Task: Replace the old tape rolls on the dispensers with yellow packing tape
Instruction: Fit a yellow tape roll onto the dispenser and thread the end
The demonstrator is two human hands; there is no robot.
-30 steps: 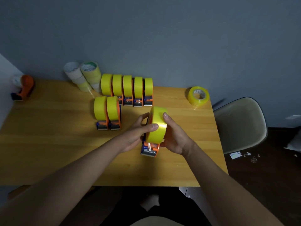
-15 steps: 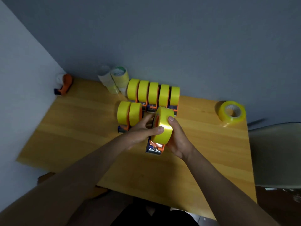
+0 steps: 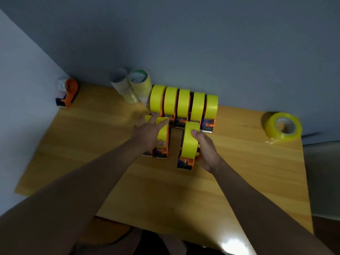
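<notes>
1. Yellow rolls sit on the five dispensers [image 3: 184, 105] beyond both hands; done, apparently.
2. Right hand [image 3: 207, 151] grips the newly loaded dispenser [image 3: 189, 144].
3. Left hand [image 3: 149, 133], fingers straight, rests on the front pair [image 3: 161, 138].
4. Orange dispenser [image 3: 69, 92] far left: outstanding; spare yellow roll [image 3: 283, 126] far right.

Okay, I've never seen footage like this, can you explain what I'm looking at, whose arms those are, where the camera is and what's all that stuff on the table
There is no machine here: the arms belong to a person, and the single camera sits on their head, looking forward and down. The wooden table stands in a corner. At the back stands a row of five dispensers loaded with yellow tape, with two more loaded dispensers in front. The left hand rests with straight fingers on those two. The right hand grips another loaded dispenser standing on the table. Some paler used rolls lean by the wall, a loose yellow roll lies far right, and one orange dispenser sits in the left corner.
</notes>
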